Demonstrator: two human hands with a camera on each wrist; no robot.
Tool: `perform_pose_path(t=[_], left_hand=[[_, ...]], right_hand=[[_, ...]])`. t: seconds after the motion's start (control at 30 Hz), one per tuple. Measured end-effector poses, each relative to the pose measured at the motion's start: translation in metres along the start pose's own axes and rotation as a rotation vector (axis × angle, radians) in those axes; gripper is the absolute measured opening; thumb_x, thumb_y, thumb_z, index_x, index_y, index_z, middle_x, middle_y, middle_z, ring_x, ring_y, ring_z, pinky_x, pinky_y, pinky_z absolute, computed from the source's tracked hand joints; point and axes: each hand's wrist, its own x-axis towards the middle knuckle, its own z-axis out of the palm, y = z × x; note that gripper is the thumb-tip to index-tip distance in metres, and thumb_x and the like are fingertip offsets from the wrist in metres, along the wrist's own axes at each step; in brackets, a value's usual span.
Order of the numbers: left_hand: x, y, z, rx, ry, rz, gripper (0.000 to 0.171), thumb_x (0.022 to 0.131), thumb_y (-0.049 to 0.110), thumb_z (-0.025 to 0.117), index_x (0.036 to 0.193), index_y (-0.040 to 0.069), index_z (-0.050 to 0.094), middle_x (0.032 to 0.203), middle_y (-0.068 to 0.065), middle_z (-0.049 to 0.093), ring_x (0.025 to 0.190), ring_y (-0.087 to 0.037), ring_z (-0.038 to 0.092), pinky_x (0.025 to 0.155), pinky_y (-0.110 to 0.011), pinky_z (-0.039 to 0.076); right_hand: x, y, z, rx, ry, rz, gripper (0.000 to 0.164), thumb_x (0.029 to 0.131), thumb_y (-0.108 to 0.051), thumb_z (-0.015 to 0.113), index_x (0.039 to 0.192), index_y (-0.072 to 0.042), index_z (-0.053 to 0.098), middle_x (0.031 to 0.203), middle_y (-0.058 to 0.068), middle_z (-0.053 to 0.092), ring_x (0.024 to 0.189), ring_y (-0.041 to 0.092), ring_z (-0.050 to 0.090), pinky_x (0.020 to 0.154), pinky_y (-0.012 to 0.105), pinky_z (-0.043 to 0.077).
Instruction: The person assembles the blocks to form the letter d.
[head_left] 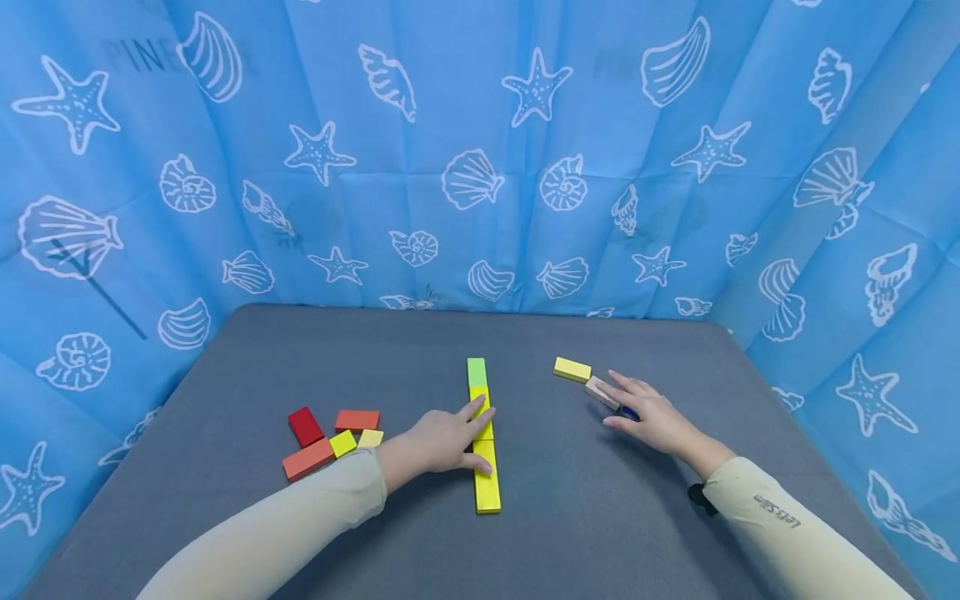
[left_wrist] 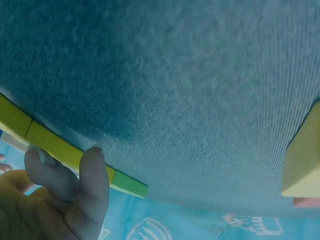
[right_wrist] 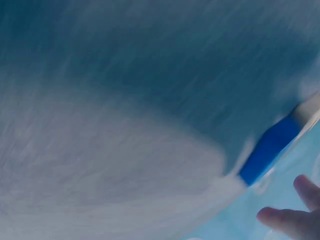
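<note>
The head view shows a straight row (head_left: 486, 432) of blocks mid-worktop, running between the far and near edges: a green block (head_left: 476, 372) at the far end, then two yellow ones, end to end. The left hand (head_left: 442, 439) reaches over it from the left, fingers spread and loosely bent, gripping nothing; the thumb lies over the nearer yellow block (head_left: 487, 493), though contact is hard to tell. Toward the right edge, the right hand (head_left: 654, 421) has its fingers well apart with nothing in hold, near a blue block (right_wrist: 270, 150). That block adjoins a white block (head_left: 600, 392), whose other end meets a pale yellow block (head_left: 572, 369). Toward the left edge sit a red block (head_left: 305, 426), two orange blocks (head_left: 308, 459), a small yellow block (head_left: 342, 443) and a cream block (head_left: 371, 438). Beyond the grey worktop's (head_left: 562, 533) far edge hangs a blue shell-print curtain (head_left: 450, 100).
</note>
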Motion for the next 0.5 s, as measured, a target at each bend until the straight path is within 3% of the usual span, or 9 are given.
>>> perform_pose_path(t=[0.17, 0.5], left_hand=[[-0.002, -0.001, 0.005, 0.067, 0.004, 0.007, 0.091, 0.084, 0.070, 0.053, 0.155, 0.019, 0.027, 0.160, -0.004, 0.023, 0.050, -0.016, 0.042, 0.050, -0.027, 0.033], [-0.005, 0.000, 0.006, 0.109, 0.025, -0.005, 0.089, 0.083, 0.072, 0.052, 0.153, 0.021, 0.033, 0.159, -0.001, 0.026, 0.047, -0.014, 0.034, 0.048, -0.027, 0.031]], right_hand=[[0.001, 0.026, -0.006, 0.003, -0.002, 0.136, 0.063, 0.096, -0.033, 0.061, 0.147, -0.003, 0.039, 0.153, 0.031, 0.020, 0.134, 0.060, 0.015, 0.095, 0.079, 0.016], [0.006, 0.055, -0.007, 0.071, -0.100, 0.166, 0.071, 0.093, -0.032, 0.065, 0.146, 0.004, 0.035, 0.149, 0.041, 0.013, 0.130, 0.065, 0.015, 0.098, 0.074, 0.019]])
